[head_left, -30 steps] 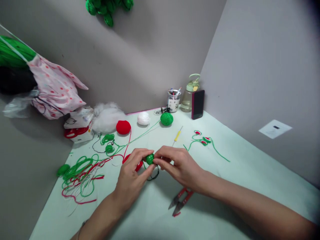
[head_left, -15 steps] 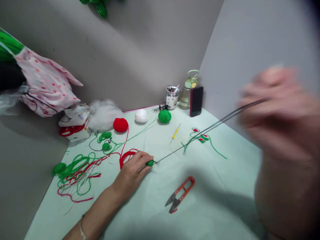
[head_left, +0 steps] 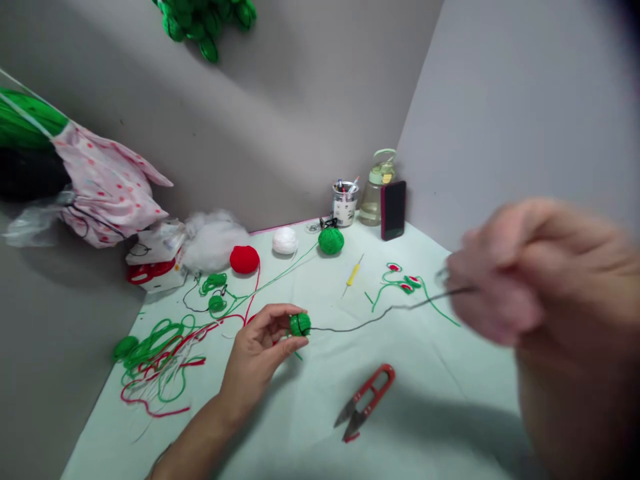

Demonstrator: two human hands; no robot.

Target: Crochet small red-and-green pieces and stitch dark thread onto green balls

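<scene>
Between the thumb and fingertips of my left hand [head_left: 260, 347] is a small green crocheted ball [head_left: 300, 325], held just above the table with a dark line of thread across it. A black thread [head_left: 350, 329] runs from the ball, sagging slightly, across to my right hand [head_left: 505, 273]. That hand is raised close to the camera at the right, its fingers pinched on the thread and blurred; whether a needle is in them I cannot make out. Below the thread lie orange-handled thread snips [head_left: 367, 400], blades toward me, beside a small red scrap [head_left: 352, 437].
Red [head_left: 245, 260], white [head_left: 285, 241] and green [head_left: 331, 241] yarn balls stand farther back. A yellow-handled hook [head_left: 353, 274] and small red-green pieces [head_left: 407, 283] lie at right. Tangled yarn [head_left: 160, 347] covers the left. A phone [head_left: 393, 210] leans by a bottle [head_left: 371, 200].
My right hand has come lower and a little nearer, and the taut doubled thread is now a slack single line. My left hand has turned and lifted the green ball, showing more of it.
</scene>
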